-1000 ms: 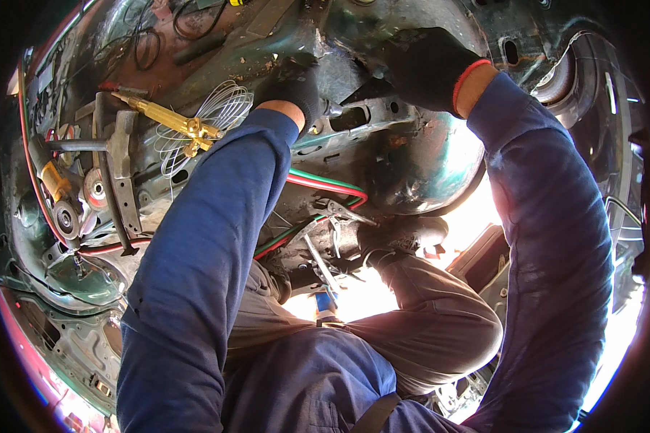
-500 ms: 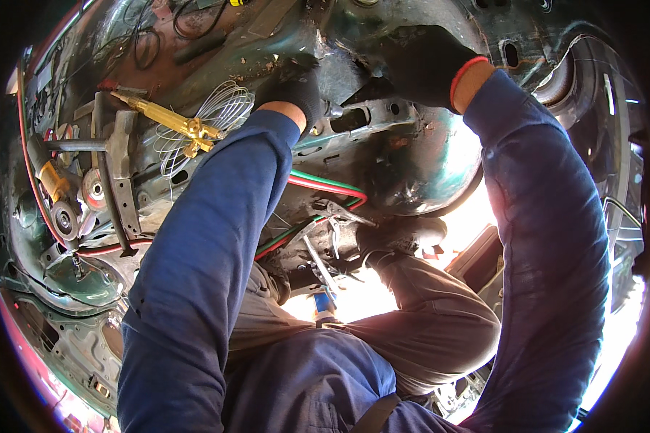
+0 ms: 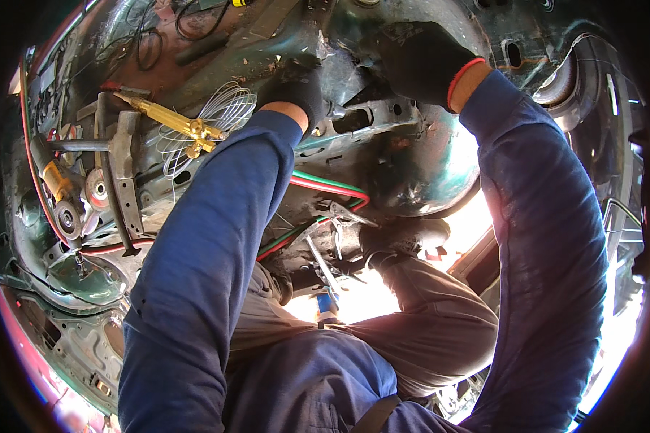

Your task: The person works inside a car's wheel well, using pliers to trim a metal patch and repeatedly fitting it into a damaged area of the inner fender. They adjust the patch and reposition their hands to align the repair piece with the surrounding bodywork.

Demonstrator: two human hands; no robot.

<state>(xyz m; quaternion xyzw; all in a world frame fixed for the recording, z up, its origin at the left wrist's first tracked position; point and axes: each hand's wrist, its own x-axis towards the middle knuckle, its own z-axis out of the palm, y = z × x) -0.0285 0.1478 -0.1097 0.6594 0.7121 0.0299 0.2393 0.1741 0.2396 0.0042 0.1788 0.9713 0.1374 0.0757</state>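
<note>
Both my hands wear black gloves and reach up from blue sleeves to a dented green sheet-metal panel of a car body. My left hand is clenched on the torn metal edge beside a slotted bracket. My right hand, its glove cuffed in red, curls over the same torn edge a little to the right. Its fingertips are hidden against the dark metal.
A brass torch lies left of my left arm beside a coil of thin wire. Red and green hoses run under the panel. A hammer, an angle grinder, locking pliers and a blue-handled screwdriver lie around.
</note>
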